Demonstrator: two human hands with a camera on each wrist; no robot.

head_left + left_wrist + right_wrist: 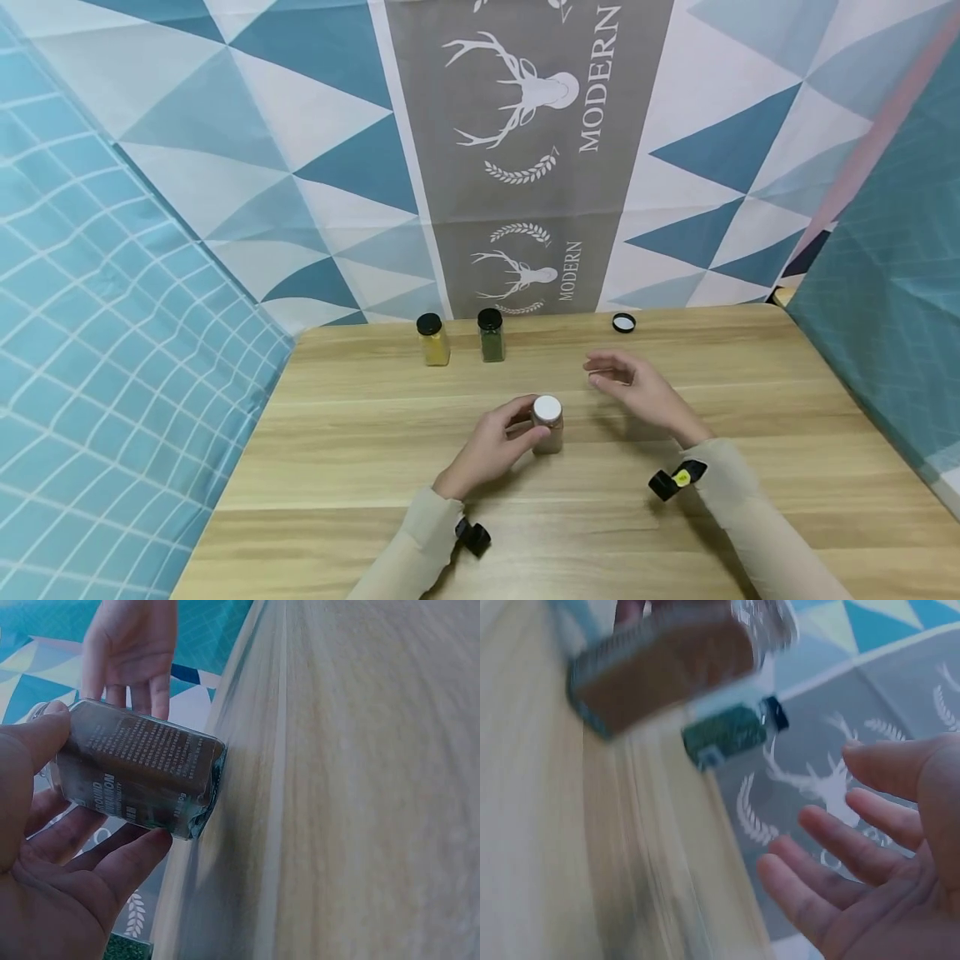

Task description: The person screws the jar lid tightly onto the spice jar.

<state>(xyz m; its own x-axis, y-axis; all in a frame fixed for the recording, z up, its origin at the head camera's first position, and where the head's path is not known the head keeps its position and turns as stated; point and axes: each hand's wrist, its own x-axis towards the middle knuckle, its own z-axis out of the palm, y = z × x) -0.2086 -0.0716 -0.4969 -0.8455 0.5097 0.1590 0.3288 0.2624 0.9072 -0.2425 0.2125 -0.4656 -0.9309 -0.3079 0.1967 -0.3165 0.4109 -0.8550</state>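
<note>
My left hand [491, 442] holds a clear glass spice jar [549, 437] by its upper part, thumb on one side and fingers on the other. Brown powder fills the jar, and its label [112, 791] in the left wrist view reads in part as ground cinnamon. The top of the jar is white, with no black cap on it. To the right, my right hand [637, 387] hovers over the table with fingers spread and loosely bent, holding nothing. A black screw cap [624, 322] with a white inside lies upturned near the back edge, beyond the right hand.
Two capped spice jars stand toward the back of the wooden table [360, 467]: one yellow jar [435, 346] and one green jar [492, 340]. A patterned cloth [337, 150] hangs behind the table. Blue sheets flank it left and right.
</note>
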